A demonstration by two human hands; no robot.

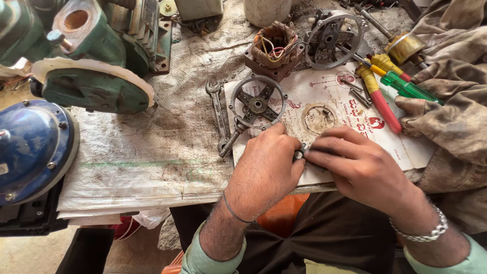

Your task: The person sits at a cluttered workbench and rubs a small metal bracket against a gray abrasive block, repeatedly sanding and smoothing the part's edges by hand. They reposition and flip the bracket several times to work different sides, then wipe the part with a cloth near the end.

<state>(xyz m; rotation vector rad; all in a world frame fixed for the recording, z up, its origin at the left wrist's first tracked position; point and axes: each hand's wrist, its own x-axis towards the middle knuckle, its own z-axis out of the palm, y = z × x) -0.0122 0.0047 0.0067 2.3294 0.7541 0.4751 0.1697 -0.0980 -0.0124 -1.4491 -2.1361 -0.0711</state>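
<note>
My left hand (266,167) and my right hand (357,162) meet over a white printed sheet (324,96), both closed on a small dark metal part (300,152) that shows only between the fingertips. Just beyond my left hand lies a round metal end bracket (256,104) with a cross hub. A grimy ring mark (318,117) sits on the sheet ahead of my right hand.
A motor stator with copper windings (275,48) and a second end bracket (335,38) lie farther back. Spanners (219,109) rest left of the sheet. Red, yellow and green screwdrivers (385,101) lie right, beside dirty rags (456,101). Green pump (91,56) and blue housing (30,147) stand left.
</note>
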